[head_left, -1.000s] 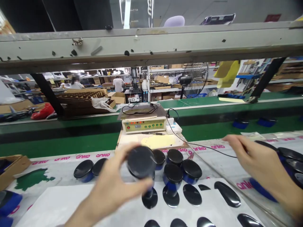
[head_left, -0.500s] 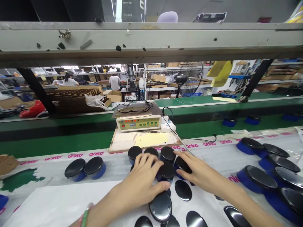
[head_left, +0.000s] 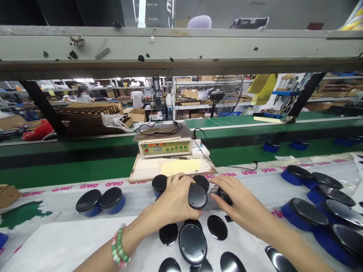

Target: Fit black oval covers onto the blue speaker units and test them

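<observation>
My left hand (head_left: 171, 204), with a beaded bracelet (head_left: 119, 247) on the wrist, is closed around a round black-topped piece (head_left: 197, 196), tilted so its glossy top faces me. Beside it, my right hand (head_left: 239, 198) grips another black-capped piece (head_left: 225, 195) between thumb and fingers. Behind the hands stand a black-topped round piece (head_left: 159, 183) and another similar piece (head_left: 202, 182). Loose glossy black discs (head_left: 217, 227) lie on the white sheet below. Nearest to me is a larger black disc (head_left: 193, 243), which overlaps others.
Two blue pieces with black tops (head_left: 112, 200) stand at left, and several more (head_left: 304, 214) cluster at right. A control box (head_left: 166, 147) with red lights sits on a board at the back. Beyond runs a green conveyor (head_left: 93, 170); a shelf beam (head_left: 181, 49) crosses overhead.
My left hand has lifted and tilted the black-topped piece, uncovering discs beneath. The fingers of my right hand have closed around its piece and tipped it.
</observation>
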`<state>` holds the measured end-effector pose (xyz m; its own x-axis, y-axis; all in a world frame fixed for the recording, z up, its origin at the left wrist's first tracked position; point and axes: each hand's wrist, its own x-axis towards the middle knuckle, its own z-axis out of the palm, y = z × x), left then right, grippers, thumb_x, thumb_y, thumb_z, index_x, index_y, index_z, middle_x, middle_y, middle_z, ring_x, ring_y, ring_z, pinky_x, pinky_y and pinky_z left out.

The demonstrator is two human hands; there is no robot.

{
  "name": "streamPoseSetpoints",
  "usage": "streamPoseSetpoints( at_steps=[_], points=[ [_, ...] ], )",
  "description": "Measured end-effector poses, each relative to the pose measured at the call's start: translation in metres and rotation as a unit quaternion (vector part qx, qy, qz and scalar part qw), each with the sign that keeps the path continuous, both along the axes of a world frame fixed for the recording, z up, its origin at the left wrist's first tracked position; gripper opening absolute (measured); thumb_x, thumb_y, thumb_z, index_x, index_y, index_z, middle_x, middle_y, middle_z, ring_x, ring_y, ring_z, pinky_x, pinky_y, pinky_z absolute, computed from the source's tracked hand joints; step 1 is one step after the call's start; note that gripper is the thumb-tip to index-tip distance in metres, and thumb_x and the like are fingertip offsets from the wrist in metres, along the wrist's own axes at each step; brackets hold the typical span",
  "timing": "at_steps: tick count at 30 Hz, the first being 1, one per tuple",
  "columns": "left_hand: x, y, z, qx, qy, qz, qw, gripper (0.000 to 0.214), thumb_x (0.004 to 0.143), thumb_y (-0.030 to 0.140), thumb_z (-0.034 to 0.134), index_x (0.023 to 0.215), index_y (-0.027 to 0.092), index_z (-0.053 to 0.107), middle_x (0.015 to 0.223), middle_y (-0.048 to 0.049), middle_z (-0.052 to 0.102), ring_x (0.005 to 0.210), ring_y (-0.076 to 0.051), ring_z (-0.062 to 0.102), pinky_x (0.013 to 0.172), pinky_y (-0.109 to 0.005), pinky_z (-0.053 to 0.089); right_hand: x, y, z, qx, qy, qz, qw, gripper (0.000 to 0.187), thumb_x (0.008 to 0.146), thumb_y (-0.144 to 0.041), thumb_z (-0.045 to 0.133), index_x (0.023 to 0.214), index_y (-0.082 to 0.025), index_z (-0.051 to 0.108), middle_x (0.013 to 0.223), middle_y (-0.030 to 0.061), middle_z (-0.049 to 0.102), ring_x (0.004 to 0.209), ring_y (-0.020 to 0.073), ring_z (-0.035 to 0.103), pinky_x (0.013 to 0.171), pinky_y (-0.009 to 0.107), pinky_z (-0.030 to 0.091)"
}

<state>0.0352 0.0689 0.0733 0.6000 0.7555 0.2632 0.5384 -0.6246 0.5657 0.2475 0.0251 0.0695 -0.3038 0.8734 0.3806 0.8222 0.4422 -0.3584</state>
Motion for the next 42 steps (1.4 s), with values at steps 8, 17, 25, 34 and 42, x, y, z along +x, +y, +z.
streamPoseSetpoints(
  at_steps=[8, 17, 25, 34, 42],
  points=[
    [-0.012, -0.028, 0.031, 0.069, -0.097, 0.026, 0.993, 0.061, 0.07, 0.018, 0.07, 0.124, 0.022, 0.041, 0.123, -0.0082, 0.047, 0.115, -0.024, 0.05, 0.098, -0.037, 0.043, -0.048, -0.012, 0.034, 0.027, 0.132, 0.085, 0.987, 0.058, 0.086, -0.037, 0.062, 0.136, -0.029, 0.034, 0.126, 0.0071, 0.051, 0.112, 0.0213, 0.055, 0.09, 0.036, 0.051],
    [-0.03, -0.046, 0.031, 0.296, -0.045, 0.13, 0.945, 0.051, 0.065, 0.011, 0.07, 0.112, 0.015, 0.051, 0.103, -0.0078, 0.059, 0.094, -0.025, 0.052, 0.081, -0.041, 0.049, -0.08, -0.004, 0.033, 0.013, 0.256, 0.14, 0.956, 0.028, 0.089, -0.026, 0.053, 0.116, -0.028, 0.047, 0.106, 0.0013, 0.059, 0.084, 0.0142, 0.063, 0.071, 0.026, 0.054],
    [-0.071, -0.061, 0.023, 0.211, -0.015, 0.182, 0.96, 0.052, 0.068, 0.018, 0.069, 0.116, 0.017, 0.049, 0.105, -0.0083, 0.059, 0.1, -0.026, 0.054, 0.087, -0.041, 0.049, -0.092, 0.004, 0.033, -0.122, 0.192, 0.18, 0.957, 0.041, 0.093, -0.045, 0.047, 0.131, -0.029, 0.041, 0.124, 0.0061, 0.058, 0.108, 0.0202, 0.059, 0.083, 0.032, 0.054],
    [-0.211, -0.074, -0.043, -0.009, 0.063, 0.386, 0.92, 0.049, 0.077, 0.043, 0.061, 0.12, 0.026, 0.046, 0.12, -0.0062, 0.056, 0.11, -0.028, 0.057, 0.092, -0.042, 0.047, -0.036, 0.065, 0.001, -0.133, -0.148, 0.054, 0.978, 0.058, 0.084, -0.04, 0.058, 0.136, -0.02, 0.045, 0.136, 0.0143, 0.049, 0.119, 0.036, 0.049, 0.095, 0.051, 0.043],
    [-0.235, -0.061, -0.062, 0.145, 0.168, 0.417, 0.881, 0.051, 0.083, 0.048, 0.052, 0.126, 0.02, 0.051, 0.12, -0.014, 0.051, 0.105, -0.035, 0.051, 0.088, -0.056, 0.045, -0.032, 0.081, -0.021, -0.104, -0.214, 0.043, 0.97, 0.032, 0.088, -0.018, 0.049, 0.118, -0.012, 0.057, 0.114, 0.0153, 0.058, 0.104, 0.0311, 0.055, 0.09, 0.05, 0.043]
  ],
)
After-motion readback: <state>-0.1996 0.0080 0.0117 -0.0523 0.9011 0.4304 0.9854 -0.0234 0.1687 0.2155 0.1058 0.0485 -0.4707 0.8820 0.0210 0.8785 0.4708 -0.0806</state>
